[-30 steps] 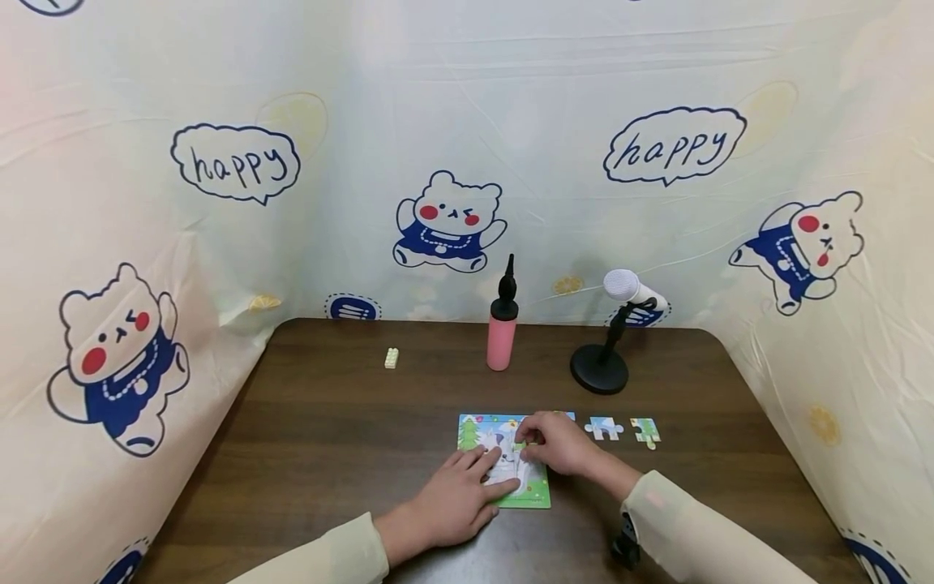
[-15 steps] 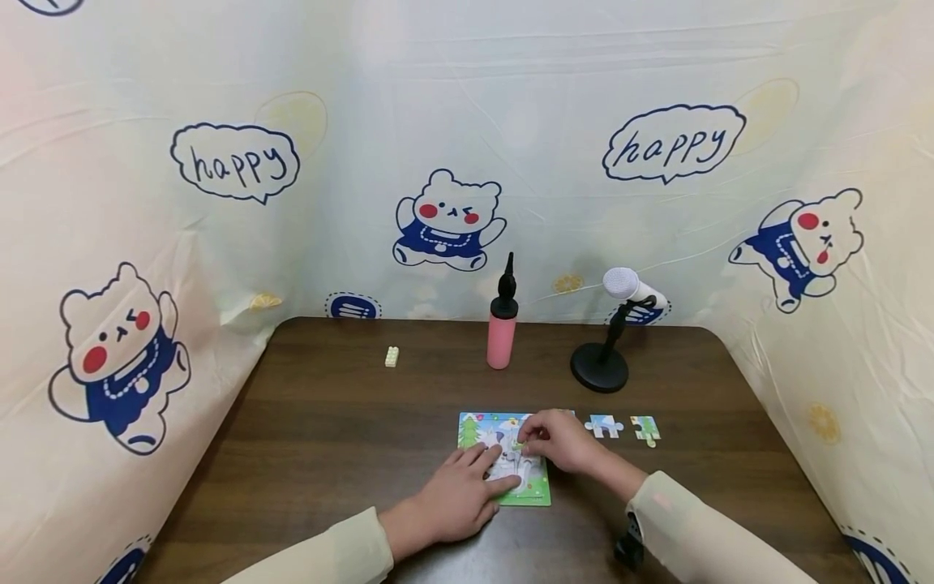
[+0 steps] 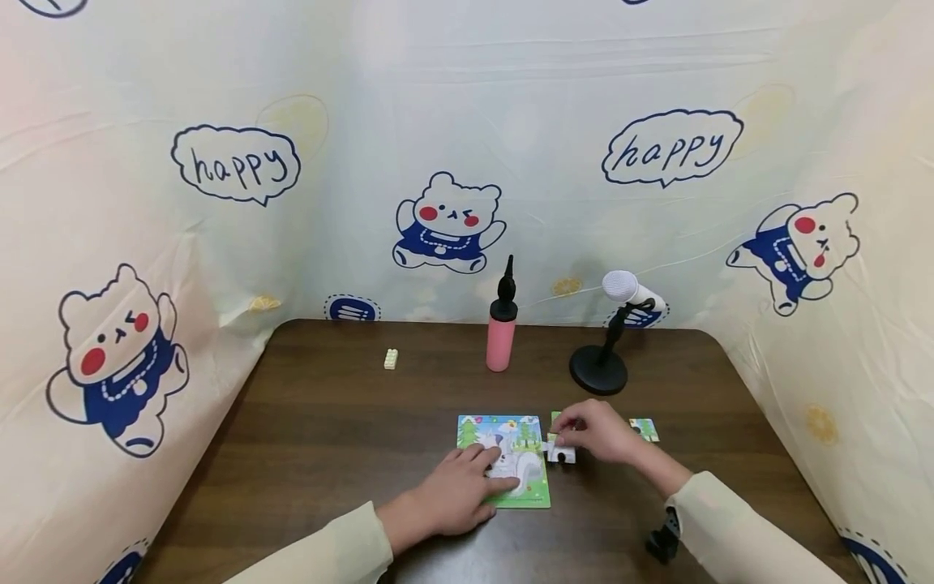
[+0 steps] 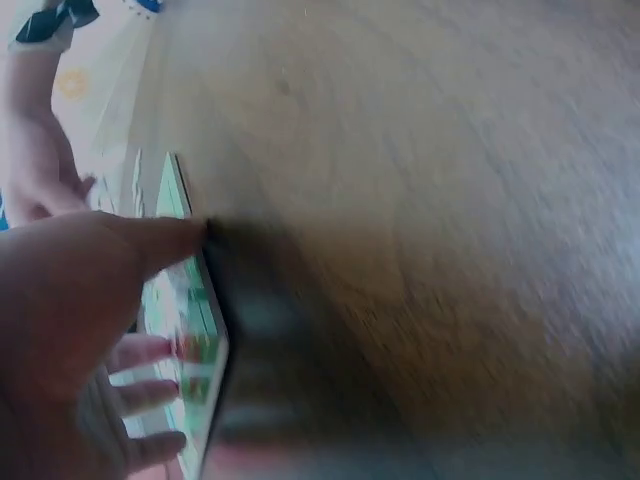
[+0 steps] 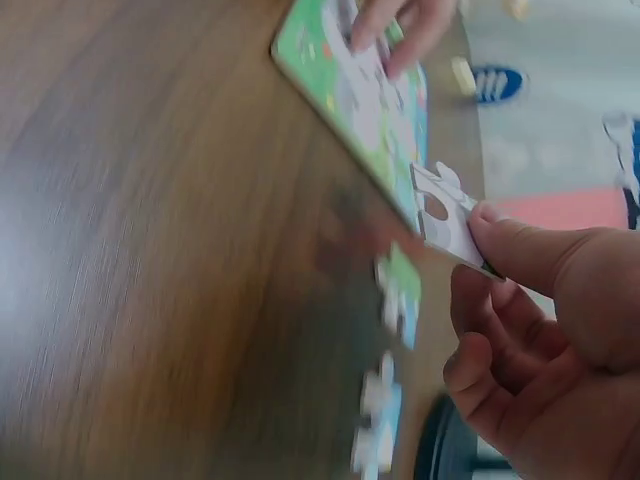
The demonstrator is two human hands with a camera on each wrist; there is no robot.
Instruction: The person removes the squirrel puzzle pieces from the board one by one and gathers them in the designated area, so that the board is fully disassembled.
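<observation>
My left hand (image 3: 456, 491) lies flat with spread fingers on a jigsaw puzzle board (image 3: 536, 495), which has a green and blue border and a grey-white animal picture. In the left wrist view its thumb and fingertips sit along the board's near side. Just right of the board, my right hand (image 3: 601, 434) pinches a white-grey puzzle piece (image 5: 445, 215) between thumb and fingers, its knobs and notch showing. The piece is tilted, close to the board's edge. Behind the right fingers a green piece (image 3: 556, 416) shows partly.
Another puzzle piece (image 3: 645, 428) lies right of the hand, partly covered. Farther back stand a pink pump-like bottle (image 3: 499, 345) with a black top and a white microphone (image 3: 622, 285) on a black stand. A small cream toy brick (image 3: 391, 358) lies at the back left.
My right hand has moved right, from over the board to beside it, and now shows a white-grey puzzle piece in its fingers. The left hand stays on the board.
</observation>
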